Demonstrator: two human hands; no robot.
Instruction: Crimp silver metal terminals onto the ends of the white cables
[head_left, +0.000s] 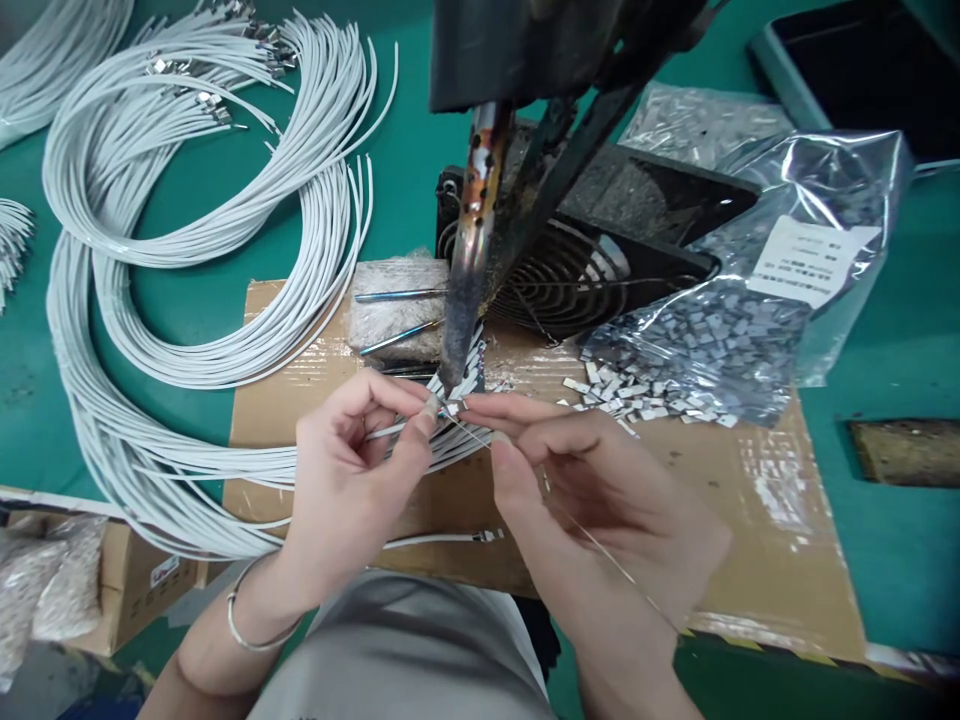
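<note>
Pinches white cable (384,433) near its connector (453,408) in left grip (360,460), at soldering iron (459,335) tip; holds thin solder wire (622,572) in right grip (600,490). Expect light, flexible handling, likely slippery connector; take hold just behind it.

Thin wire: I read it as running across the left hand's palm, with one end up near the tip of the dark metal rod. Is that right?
Not quite: the head view shows the thin wire running across the palm of the right hand, not the left hand. One end is up near the tip of the dark metal rod, as you say.
</note>
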